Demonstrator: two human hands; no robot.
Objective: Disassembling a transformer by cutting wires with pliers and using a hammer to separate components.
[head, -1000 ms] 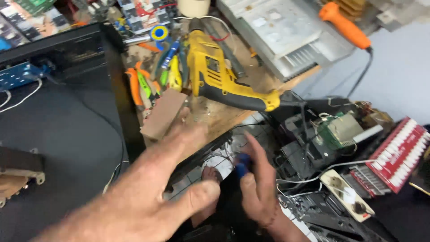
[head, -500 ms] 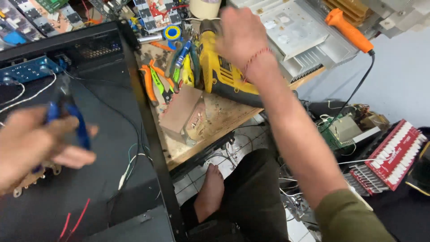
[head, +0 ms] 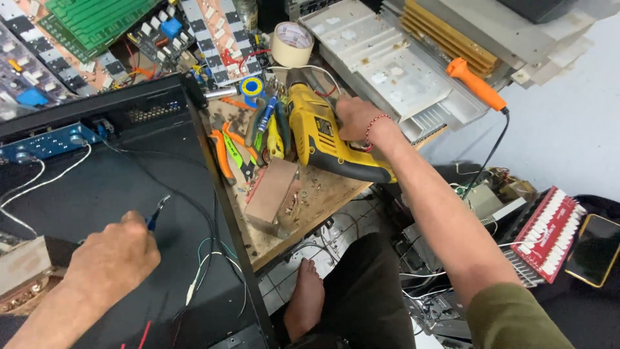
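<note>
My left hand [head: 113, 257] hovers inside an open black metal chassis [head: 97, 194], closed around blue-handled pliers [head: 155, 214] whose tip points up and right toward a black wire. My right hand [head: 354, 119] reaches across the wooden workbench [head: 310, 200] and rests on the body of a yellow power drill [head: 323, 139] lying on its side. A red cord circles that wrist. The fingers lie on the far side of the drill, so I cannot see whether they grip it.
Orange and green hand tools [head: 248, 139], a small brown block [head: 271, 190], a tape roll [head: 292, 44] and circuit boards [head: 90, 26] crowd the bench. Grey metal panels [head: 387, 64], an orange-handled soldering iron [head: 476, 84], a red connector strip [head: 546, 239] and a phone [head: 594, 249] lie at right. My bare foot [head: 305, 304] is below.
My right hand has come down from above the bench onto the drill. My left hand, holding the pliers, has shifted lower and rightward inside the chassis.
</note>
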